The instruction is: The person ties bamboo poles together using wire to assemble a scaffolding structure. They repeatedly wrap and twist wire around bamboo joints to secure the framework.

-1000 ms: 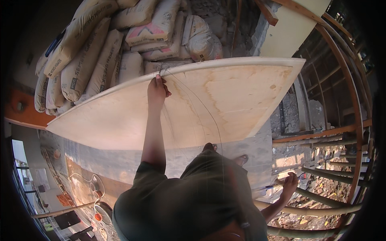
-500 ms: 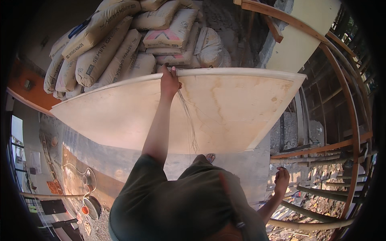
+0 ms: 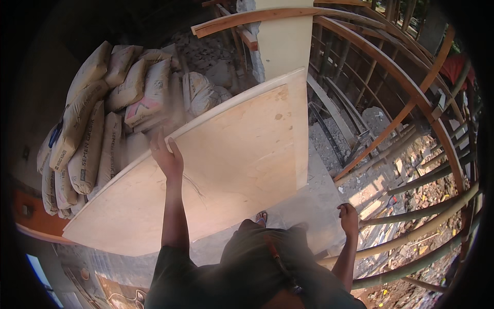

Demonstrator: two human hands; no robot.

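Note:
A large pale plywood board (image 3: 247, 139) stands on edge in front of me, its upper edge running from lower left to upper right. My left hand (image 3: 167, 157) is at that upper edge, thumb and fingers spread apart, fingertips blurred and reaching over the edge. Thin wires (image 3: 194, 186) show against the board beside the left wrist; whether the hand still holds them is unclear. Low on the right, my right hand (image 3: 349, 220) is away from the board with its fingers curled closed. Anything inside it is too small to make out.
Stacked cement sacks (image 3: 85, 139) stand behind the board at left, with rubble beyond. A broken-edged pale wall (image 3: 285, 44) rises behind its right end. Wooden beams (image 3: 391, 134) and bamboo poles (image 3: 411, 211) cross the right side, above debris-strewn ground (image 3: 422, 247).
My view has turned to the right, and the board appears more slanted. The left hand's fingers have spread from their closed grip at the board's edge. My right hand stays curled.

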